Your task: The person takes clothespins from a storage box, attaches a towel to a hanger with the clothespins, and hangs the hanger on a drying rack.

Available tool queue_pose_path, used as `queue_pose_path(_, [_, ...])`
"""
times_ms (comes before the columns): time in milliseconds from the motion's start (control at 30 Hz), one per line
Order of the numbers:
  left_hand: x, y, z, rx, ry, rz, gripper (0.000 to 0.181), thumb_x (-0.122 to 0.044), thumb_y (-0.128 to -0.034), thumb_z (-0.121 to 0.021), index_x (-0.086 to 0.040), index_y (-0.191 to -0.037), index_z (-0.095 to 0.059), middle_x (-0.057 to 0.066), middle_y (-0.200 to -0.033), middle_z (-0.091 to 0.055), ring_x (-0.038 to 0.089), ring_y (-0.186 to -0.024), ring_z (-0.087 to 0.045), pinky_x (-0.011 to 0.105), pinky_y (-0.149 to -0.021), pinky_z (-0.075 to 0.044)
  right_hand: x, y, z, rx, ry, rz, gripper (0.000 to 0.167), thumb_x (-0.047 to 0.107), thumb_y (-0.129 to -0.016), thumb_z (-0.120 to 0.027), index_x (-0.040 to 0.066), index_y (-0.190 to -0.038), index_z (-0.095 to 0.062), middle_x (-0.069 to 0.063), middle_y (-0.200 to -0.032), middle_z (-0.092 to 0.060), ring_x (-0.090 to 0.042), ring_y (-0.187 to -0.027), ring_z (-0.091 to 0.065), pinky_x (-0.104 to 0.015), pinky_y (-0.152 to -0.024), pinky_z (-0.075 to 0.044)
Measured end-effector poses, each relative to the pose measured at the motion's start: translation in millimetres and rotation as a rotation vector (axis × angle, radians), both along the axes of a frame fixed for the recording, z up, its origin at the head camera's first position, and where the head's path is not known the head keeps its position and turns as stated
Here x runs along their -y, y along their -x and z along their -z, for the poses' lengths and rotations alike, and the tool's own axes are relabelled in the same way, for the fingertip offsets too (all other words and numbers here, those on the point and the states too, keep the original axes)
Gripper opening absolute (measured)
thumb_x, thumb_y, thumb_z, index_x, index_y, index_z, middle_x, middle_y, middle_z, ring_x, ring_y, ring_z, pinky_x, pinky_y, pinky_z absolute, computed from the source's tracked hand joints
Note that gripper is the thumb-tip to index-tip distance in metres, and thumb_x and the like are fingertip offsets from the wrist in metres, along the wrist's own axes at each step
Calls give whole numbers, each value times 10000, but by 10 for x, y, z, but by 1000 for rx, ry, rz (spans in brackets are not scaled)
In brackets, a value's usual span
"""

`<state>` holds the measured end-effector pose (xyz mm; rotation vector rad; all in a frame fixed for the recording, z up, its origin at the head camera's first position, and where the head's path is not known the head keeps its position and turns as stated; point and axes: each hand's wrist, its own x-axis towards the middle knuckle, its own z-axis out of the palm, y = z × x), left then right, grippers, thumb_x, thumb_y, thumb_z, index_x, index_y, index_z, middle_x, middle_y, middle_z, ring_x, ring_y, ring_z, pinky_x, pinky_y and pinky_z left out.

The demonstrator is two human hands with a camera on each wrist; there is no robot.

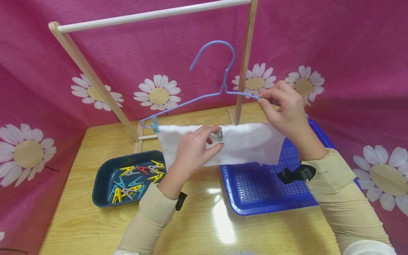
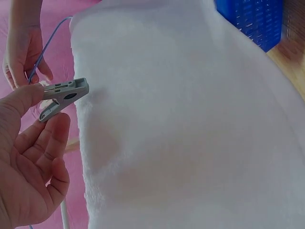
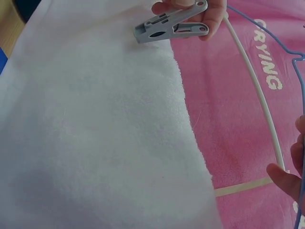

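A white towel (image 1: 248,141) hangs folded over the lower bar of a blue hanger (image 1: 197,96). At its left end a light-blue clothespin (image 1: 154,125) clips it. My left hand (image 1: 194,145) pinches a grey clothespin (image 2: 66,94) by its handles, the nose in front of the towel near the top edge; whether it touches the cloth I cannot tell. With thumb and fingertips, my right hand (image 1: 285,108) holds the hanger's right arm. The hanger's right end is hidden behind that hand.
A dark bin (image 1: 98,187) of yellow, blue, grey and red clothespins (image 1: 135,187) stands on the table (image 1: 76,170) at left. Under the towel's right part sits a blue perforated basket (image 1: 255,207). Behind rises a wooden rack with a white rail (image 1: 153,14), before a pink flowered cloth (image 1: 178,46).
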<state>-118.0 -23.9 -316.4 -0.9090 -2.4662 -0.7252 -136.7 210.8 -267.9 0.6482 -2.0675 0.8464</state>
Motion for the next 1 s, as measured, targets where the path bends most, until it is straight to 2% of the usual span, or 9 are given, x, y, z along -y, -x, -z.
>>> queue_pose_path(300, [-33, -27, -39, 15, -25, -5, 354, -253, -747, -702, -125, -1067, -622, -57, -917, -647, 53, -683, -579, 242, -548, -423, 45, 7, -72, 22, -2, 4, 49, -78, -736, -634, -82, -781, -652, -113, -680, -482, -164, -633, -458, -132, -603, -366])
queue_pose_path(533, [-72, -16, -61, 9, -6, -1, 355, -252, -762, -680, -121, -1086, -618, -53, -939, -644, 56, -711, -580, 255, -597, -422, 99, -7, -178, 177, -15, 9, 45, -36, -771, -621, -63, -786, -653, -96, -706, -502, -89, -643, -464, -145, -601, -391])
queue_pose_path(667, [-95, 6, -65, 3, -10, 8, 354, -253, -764, -679, -113, -1083, -620, -46, -935, -643, 60, -710, -582, 254, -603, -422, 137, -4, -217, 249, -27, 10, 58, -22, -785, -611, -55, -794, -657, -78, -713, -503, -101, -655, -476, -135, -612, -402])
queue_pose_path(1000, [-169, 43, -138, 37, -40, 9, 335, -262, -766, -673, -133, -1071, -626, -52, -912, -641, 56, -709, -572, 232, -573, -412, 224, 1, -237, 288, 12, -47, 57, -38, -786, -612, -73, -812, -649, -77, -716, -505, -130, -677, -476, -150, -608, -404])
